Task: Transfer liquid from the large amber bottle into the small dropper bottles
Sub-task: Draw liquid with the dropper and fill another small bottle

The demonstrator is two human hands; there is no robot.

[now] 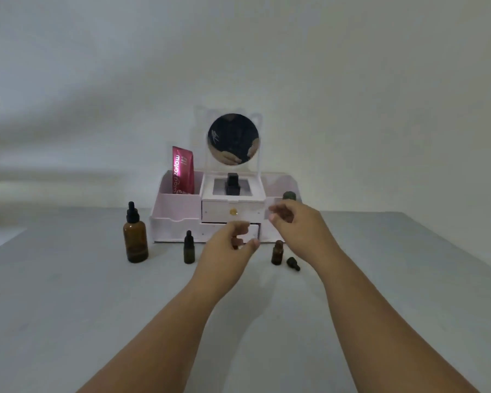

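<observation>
The large amber bottle (pixel 135 239) with a black dropper cap stands upright at the left of the grey table. A small dark dropper bottle (pixel 189 249) with its cap on stands to its right. Another small amber bottle (pixel 277 253) stands uncapped, with its black dropper cap (pixel 293 263) lying on the table beside it. My left hand (pixel 228 245) hovers between the two small bottles, fingers curled apart, holding nothing. My right hand (pixel 292 219) hangs above the uncapped bottle, fingers loosely spread and empty.
A pale pink organizer (pixel 176 214) with two small drawers and a round mirror (pixel 233 139) stands against the wall behind the bottles. It holds a pink tube (pixel 182 170), a black item (pixel 232 184) and a dark-capped thing (pixel 289 195) at the right.
</observation>
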